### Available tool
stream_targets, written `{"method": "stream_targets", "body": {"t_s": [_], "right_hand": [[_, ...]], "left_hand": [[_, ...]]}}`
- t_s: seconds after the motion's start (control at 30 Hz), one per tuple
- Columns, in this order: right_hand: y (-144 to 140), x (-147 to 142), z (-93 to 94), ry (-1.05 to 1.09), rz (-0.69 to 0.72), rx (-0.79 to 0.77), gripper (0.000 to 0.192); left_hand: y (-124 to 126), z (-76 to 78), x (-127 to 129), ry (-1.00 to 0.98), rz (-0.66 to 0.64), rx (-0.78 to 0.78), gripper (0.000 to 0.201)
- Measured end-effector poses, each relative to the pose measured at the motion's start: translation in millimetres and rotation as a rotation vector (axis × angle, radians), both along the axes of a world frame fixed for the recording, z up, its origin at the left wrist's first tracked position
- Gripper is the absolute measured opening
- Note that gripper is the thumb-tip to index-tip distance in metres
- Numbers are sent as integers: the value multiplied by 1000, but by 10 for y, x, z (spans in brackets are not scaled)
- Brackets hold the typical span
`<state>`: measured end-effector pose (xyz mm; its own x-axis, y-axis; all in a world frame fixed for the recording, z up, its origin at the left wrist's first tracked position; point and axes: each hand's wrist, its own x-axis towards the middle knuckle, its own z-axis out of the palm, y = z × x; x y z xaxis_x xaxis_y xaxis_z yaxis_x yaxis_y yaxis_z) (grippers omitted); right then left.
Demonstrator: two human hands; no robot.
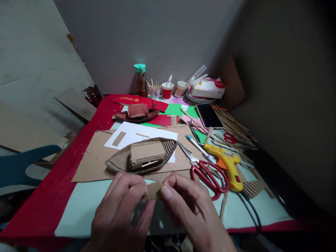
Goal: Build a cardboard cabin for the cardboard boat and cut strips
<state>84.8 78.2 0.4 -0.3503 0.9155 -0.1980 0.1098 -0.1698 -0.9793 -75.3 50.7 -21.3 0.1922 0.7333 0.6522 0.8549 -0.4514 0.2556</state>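
My left hand (pixel 119 211) and my right hand (pixel 191 210) meet near the table's front edge and pinch a small piece of corrugated cardboard (pixel 153 190) between their fingertips. Just beyond them a cardboard boat model (pixel 143 158) with a boxy cabin rests on a flat sheet of brown cardboard (pixel 91 164). A white paper sheet (pixel 136 134) lies under the boat's far side.
Red-handled scissors (pixel 207 173) and a yellow glue gun (pixel 228 164) lie right of the boat. Farther back sit a finished red-brown boat (pixel 138 113), a phone (pixel 209 116), coloured paper, cups of sticks (pixel 167 90) and a bottle (pixel 141 79). A blue chair (pixel 18 166) stands left.
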Motion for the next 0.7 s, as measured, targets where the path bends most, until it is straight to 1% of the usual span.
{"method": "stream_targets", "body": {"t_s": [0.1,0.17,0.23,0.27,0.3,0.37,0.43,0.5,0.6,0.7], "right_hand": [[61,-33,-42,71,-31,-17,36],[123,-49,-91,162,-73,-49,39],[200,-70,-149,277,-108,-98,39],[237,-82,-179,318,-121,-118,38],[269,-94,-208,340,-130,-129,39],[313,-117,-260,353,-142,-135,41],[331,-138,-297,361,-155,-145,41],[331,-154,-320,367,-167,-158,42],[320,-168,-331,369,-197,-173,44],[306,-173,-321,356,-219,-187,44]], "left_hand": [[34,-8,-23,-15,55,-21,20],[67,-28,-120,-12,75,10,23],[107,-52,-271,-5,90,76,39],[127,-61,-348,-5,102,102,44],[145,-67,-413,-40,130,88,47],[178,-67,-485,-94,132,17,47],[208,-57,-469,-135,110,-49,44],[237,-47,-403,-153,100,-77,39],[275,-54,-317,-152,86,-76,35],[296,-81,-303,-139,82,-67,31]]}}
